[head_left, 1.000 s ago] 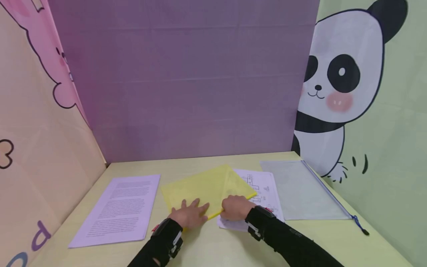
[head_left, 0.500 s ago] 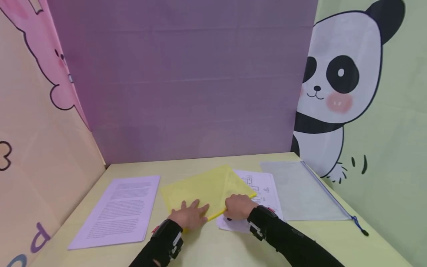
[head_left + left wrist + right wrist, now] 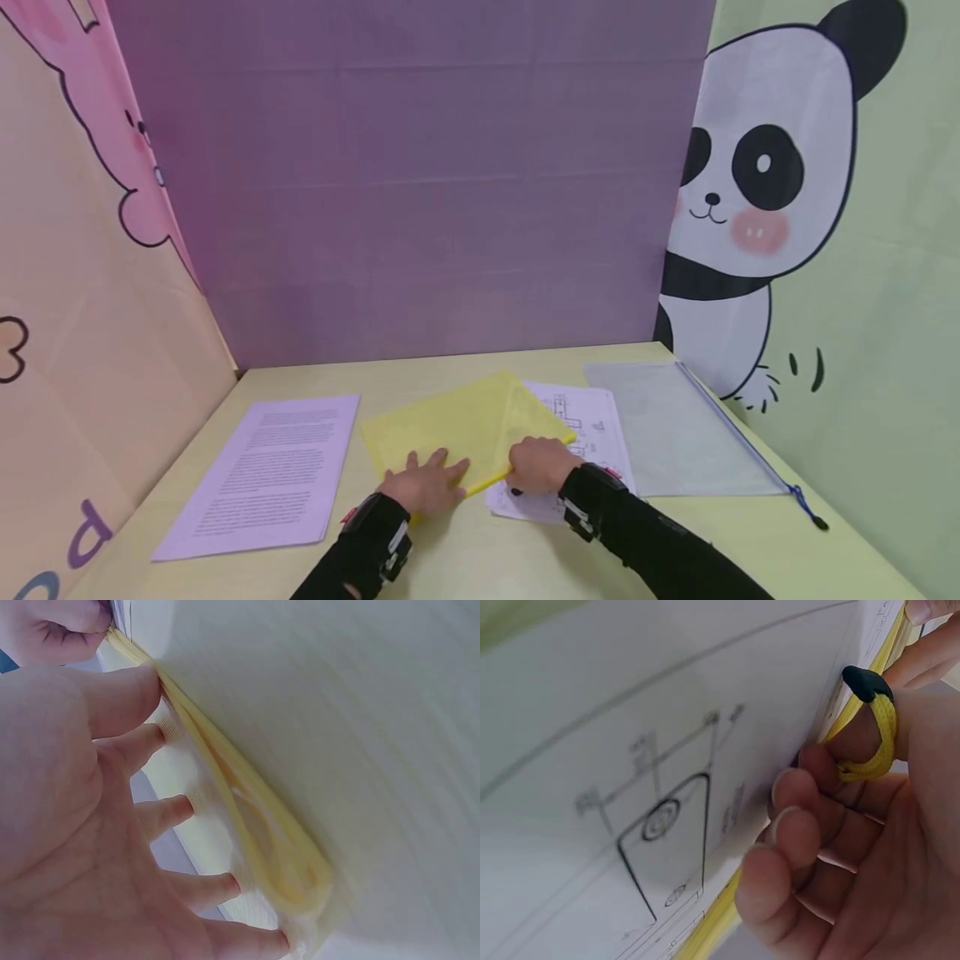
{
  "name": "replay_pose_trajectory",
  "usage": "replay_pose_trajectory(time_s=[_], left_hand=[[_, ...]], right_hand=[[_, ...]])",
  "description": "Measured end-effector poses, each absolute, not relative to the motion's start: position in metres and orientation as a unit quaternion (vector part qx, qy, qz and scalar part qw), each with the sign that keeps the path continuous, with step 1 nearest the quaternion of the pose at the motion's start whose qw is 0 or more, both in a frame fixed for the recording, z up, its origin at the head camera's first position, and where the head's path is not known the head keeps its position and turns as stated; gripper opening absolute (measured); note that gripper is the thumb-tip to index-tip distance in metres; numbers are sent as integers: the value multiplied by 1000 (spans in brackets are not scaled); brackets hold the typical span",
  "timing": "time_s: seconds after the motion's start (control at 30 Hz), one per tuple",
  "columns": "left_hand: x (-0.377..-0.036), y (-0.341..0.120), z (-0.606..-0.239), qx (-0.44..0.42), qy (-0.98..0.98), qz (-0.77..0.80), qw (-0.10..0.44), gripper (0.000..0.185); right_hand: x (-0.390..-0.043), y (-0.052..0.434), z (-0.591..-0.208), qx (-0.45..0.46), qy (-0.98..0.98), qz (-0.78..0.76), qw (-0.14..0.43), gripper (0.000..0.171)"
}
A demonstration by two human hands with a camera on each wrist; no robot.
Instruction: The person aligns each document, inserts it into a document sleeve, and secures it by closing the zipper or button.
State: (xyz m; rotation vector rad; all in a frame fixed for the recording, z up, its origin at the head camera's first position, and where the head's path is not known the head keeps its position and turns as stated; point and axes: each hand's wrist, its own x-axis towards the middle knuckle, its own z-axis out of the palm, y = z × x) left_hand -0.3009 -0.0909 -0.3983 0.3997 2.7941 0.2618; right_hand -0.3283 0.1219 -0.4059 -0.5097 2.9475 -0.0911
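A translucent yellow zip document pouch lies aslant in the middle of the table, its right end over a printed drawing sheet. My left hand rests with spread fingers on the pouch near its front edge. In the left wrist view, the yellow zip edge gapes near those fingertips and narrows toward the right hand. My right hand has its fingers curled at that edge and pinches the zip pull. Its yellow cord with a black tip loops out by the thumb; the slider itself is hidden.
A stack of printed text pages lies at the left. On the right is a translucent grey zip pouch with a blue cord pull. A purple partition stands behind the table.
My right hand has slid slightly rightward along the pouch's edge, and a dark bit of the pull now shows beneath it. The left hand and the pouch stay in place.
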Motion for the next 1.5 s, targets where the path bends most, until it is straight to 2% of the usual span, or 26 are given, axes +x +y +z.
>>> replay_pose_trajectory(time_s=[0.27, 1.5], left_hand=[[-300, -92, -397, 141, 974, 95, 151, 51], [-298, -92, -396, 143, 972, 108, 151, 51]], right_hand=[[-332, 130, -407, -142, 987, -26, 69, 24], [-345, 151, -411, -122, 991, -6, 56, 21]])
